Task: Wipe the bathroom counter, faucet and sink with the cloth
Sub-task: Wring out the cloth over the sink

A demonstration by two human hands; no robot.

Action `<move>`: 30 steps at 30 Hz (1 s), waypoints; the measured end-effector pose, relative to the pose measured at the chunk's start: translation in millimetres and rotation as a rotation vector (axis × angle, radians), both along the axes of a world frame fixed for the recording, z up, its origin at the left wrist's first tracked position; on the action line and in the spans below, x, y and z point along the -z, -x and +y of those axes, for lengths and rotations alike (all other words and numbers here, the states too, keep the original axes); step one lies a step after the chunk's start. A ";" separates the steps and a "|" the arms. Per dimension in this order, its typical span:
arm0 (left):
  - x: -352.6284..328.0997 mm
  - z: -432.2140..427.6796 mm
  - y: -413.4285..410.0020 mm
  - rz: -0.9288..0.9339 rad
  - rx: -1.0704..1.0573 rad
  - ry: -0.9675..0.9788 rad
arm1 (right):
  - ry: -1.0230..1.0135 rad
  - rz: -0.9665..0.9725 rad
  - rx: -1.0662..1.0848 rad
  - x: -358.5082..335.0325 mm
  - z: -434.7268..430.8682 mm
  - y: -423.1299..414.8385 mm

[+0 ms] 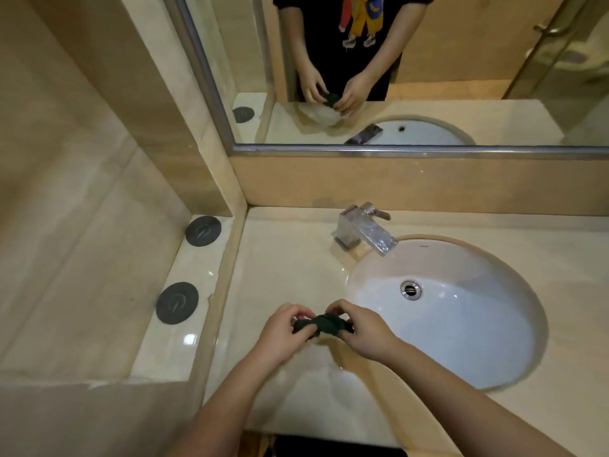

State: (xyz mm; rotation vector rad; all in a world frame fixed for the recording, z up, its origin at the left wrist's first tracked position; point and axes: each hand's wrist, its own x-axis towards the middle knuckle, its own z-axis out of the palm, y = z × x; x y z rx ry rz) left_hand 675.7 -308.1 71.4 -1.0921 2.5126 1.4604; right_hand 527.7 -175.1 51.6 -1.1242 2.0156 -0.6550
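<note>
A small dark green cloth (321, 324) is bunched between both hands above the beige counter (283, 268), just left of the white oval sink (461, 311). My left hand (280, 334) pinches its left end. My right hand (359, 331) grips its right end with curled fingers. The chrome faucet (365, 230) stands behind the sink at the back of the counter, its spout reaching over the basin rim. A metal drain (411, 289) sits in the basin.
A lower ledge (174, 344) to the left carries two round dark grey discs (203, 231) (177, 303). A mirror (395, 70) runs along the back wall and reflects the person and the hands. The counter's front edge lies near my forearms.
</note>
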 end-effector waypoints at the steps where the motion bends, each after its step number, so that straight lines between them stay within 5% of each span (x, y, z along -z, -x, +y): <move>1: 3.8 -6.5 -1.7 0.003 0.022 0.017 | 0.014 -0.017 0.032 1.8 -2.6 -4.4; 11: 18.5 -36.6 0.4 0.039 0.143 0.057 | -0.061 -0.091 0.357 17.3 3.6 -26.3; 18: 30.8 -39.5 -8.3 -0.070 0.388 0.409 | 0.001 -0.184 0.491 16.5 -4.6 -20.4; 24: 29.3 -31.3 -8.1 -0.097 0.380 0.175 | 0.050 -0.161 0.314 -0.3 -15.7 -15.1; 30: 27.2 -27.7 1.3 -0.019 0.332 0.286 | 0.004 0.074 0.089 -7.8 -15.3 -0.2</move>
